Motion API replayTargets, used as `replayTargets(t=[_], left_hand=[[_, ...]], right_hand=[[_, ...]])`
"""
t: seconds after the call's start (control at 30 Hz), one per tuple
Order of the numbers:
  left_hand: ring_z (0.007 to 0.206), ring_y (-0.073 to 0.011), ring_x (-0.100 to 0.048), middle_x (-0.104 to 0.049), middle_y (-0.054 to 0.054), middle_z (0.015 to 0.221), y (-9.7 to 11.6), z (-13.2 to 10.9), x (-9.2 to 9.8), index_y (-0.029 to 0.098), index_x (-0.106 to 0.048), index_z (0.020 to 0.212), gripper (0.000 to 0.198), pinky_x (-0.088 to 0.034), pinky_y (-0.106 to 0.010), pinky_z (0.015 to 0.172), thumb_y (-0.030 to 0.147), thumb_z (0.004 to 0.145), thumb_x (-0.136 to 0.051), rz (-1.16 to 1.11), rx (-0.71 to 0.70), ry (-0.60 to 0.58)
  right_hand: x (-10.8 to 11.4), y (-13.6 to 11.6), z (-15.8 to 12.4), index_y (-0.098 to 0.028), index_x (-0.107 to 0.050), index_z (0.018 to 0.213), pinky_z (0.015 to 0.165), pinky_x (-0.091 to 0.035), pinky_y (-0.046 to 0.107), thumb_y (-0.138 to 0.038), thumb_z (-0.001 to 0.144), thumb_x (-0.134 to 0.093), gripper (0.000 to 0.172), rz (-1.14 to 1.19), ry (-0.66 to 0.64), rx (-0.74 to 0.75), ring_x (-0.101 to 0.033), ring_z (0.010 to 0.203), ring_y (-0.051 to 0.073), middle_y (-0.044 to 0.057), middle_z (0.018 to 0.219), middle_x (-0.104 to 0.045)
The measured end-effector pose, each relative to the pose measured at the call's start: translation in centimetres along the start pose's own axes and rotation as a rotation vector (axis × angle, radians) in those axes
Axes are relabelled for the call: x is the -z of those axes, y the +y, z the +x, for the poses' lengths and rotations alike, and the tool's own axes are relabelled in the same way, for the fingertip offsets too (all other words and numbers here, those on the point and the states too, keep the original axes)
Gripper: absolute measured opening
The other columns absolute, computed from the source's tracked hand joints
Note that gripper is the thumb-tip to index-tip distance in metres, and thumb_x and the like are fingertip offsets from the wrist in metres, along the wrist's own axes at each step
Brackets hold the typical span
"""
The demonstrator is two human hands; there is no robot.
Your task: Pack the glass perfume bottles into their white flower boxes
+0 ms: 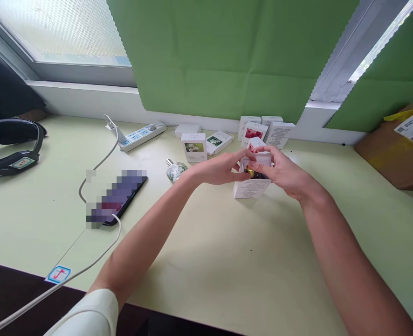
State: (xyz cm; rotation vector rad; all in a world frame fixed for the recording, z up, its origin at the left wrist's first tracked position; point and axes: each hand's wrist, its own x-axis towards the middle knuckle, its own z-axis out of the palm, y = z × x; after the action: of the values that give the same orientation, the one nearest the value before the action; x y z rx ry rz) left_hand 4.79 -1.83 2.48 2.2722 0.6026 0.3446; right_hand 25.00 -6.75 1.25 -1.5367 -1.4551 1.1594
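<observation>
A small white box point(251, 189) with printed text stands on the pale green table, its top open. Inside the opening, a gold and dark item point(250, 171) shows between my hands. My left hand point(222, 168) reaches in from the left, its fingers at the box's left side and raised flap. From the right, my right hand point(278, 170) curls over the opening, thumb by the gold part and fingers on the upper flap. A round glass bottle point(176, 171) with a silver cap lies beside my left wrist.
Behind are a white box with a flower picture point(194, 147), a green-pictured box point(219, 142) and several more white boxes point(279, 134). A power strip point(141, 136), cable, phone point(117, 198) and headset point(12, 147) are at the left; a cardboard box point(398, 149) is at the right.
</observation>
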Motion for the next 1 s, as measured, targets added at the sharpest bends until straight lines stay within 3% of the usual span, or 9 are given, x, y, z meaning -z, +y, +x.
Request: replayTargets(t=[0.1,0.27,0.5,0.73,0.87,1.0], left_hand=[[0.095,-0.0178,-0.059,-0.062,-0.004,0.107,-0.1,-0.1,0.1,0.026,-0.049,0.118,0.030,-0.043,-0.029,0.071,0.042,0.092,-0.049,0.072,0.025,0.008],[0.096,-0.0192,-0.058,-0.064,-0.005,0.107,0.0,-0.1,0.3,0.024,-0.054,0.118,0.031,-0.040,-0.028,0.068,0.043,0.095,-0.045,0.159,0.017,0.036],[0.095,-0.0181,-0.059,-0.066,-0.006,0.109,0.6,-0.2,0.5,0.021,-0.060,0.116,0.034,-0.041,-0.028,0.069,0.042,0.098,-0.041,0.217,-0.027,0.064],[0.089,-0.0166,-0.058,-0.065,-0.005,0.103,1.2,-0.1,-0.1,0.019,-0.064,0.108,0.029,-0.040,-0.027,0.068,0.038,0.098,-0.044,0.244,-0.043,0.100],[0.089,-0.0177,-0.057,-0.064,-0.006,0.104,1.5,-0.1,-0.3,0.020,-0.065,0.107,0.029,-0.039,-0.028,0.068,0.035,0.097,-0.043,0.293,-0.013,0.109],[0.088,-0.0169,-0.060,-0.066,-0.004,0.104,1.5,-0.3,0.3,0.022,-0.062,0.111,0.028,-0.041,-0.027,0.068,0.034,0.096,-0.042,0.202,0.055,0.064]], right_hand=[[1.0,0.0,-0.3,-0.034,-0.046,0.133,0.087,-0.055,0.043,-0.058,0.077,-0.069,0.065,0.013,-0.032,0.001,-0.064,0.109,0.027,0.006,0.117,-0.068],[2.8,0.3,-0.6,-0.036,-0.058,0.124,0.086,-0.060,0.041,-0.049,0.084,-0.065,0.043,-0.068,-0.272,-0.082,-0.059,0.120,0.026,0.002,0.129,-0.063],[1.4,0.5,-0.4,-0.032,-0.060,0.124,0.078,-0.064,0.037,-0.054,0.087,-0.059,0.043,-0.036,-0.256,-0.147,-0.059,0.121,0.027,0.005,0.127,-0.064],[1.5,0.5,-0.2,-0.033,-0.057,0.124,0.075,-0.063,0.040,-0.050,0.084,-0.066,0.045,-0.020,-0.260,-0.126,-0.061,0.116,0.027,0.004,0.126,-0.064],[1.4,0.6,0.0,-0.032,-0.055,0.125,0.074,-0.063,0.040,-0.046,0.083,-0.068,0.046,-0.038,-0.249,-0.117,-0.060,0.117,0.028,0.005,0.125,-0.064],[1.3,0.8,-0.1,-0.035,-0.052,0.128,0.073,-0.063,0.040,-0.042,0.083,-0.068,0.049,-0.036,-0.224,-0.112,-0.059,0.118,0.028,0.005,0.127,-0.063]])
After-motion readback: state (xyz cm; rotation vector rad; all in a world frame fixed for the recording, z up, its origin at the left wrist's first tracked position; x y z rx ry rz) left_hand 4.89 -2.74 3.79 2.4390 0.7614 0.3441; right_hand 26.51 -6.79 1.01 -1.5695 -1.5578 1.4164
